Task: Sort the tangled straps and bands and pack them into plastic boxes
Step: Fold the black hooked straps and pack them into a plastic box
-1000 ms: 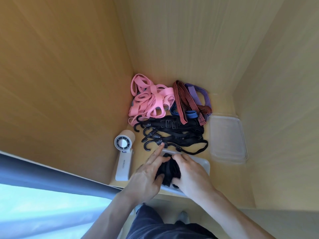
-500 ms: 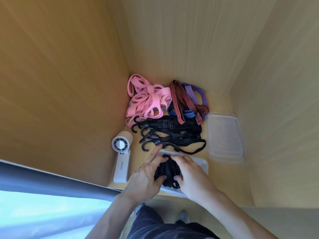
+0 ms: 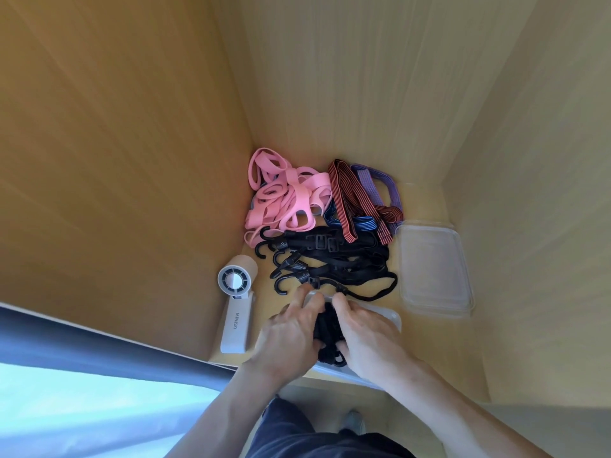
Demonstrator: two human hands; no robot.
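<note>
A rolled black strap bundle [image 3: 326, 332] sits in a clear plastic box [image 3: 391, 317] at the shelf's front edge. My left hand [image 3: 289, 337] holds the bundle from its left side, fingers bent over the box's far rim. From the right, my right hand [image 3: 368, 338] grips the same bundle, with fingers over the top and thumb underneath. Behind the box lies a loose pile of black hook straps [image 3: 344, 262]. Farther back are tangled pink bands [image 3: 287, 201], a red-and-black striped strap [image 3: 347, 200], a purple band [image 3: 385, 183] and a blue band [image 3: 363, 223].
A second clear plastic container [image 3: 433, 269] lies to the right of the black straps. A white handheld fan [image 3: 236, 312] lies at the left by the wooden side wall. Wooden walls enclose the shelf on three sides. A grey curtain [image 3: 99, 345] hangs at the lower left.
My left fingers, stretched out toward a hook a second ago, have bent down over the bundle. Both hands have closed in tighter on it inside the box.
</note>
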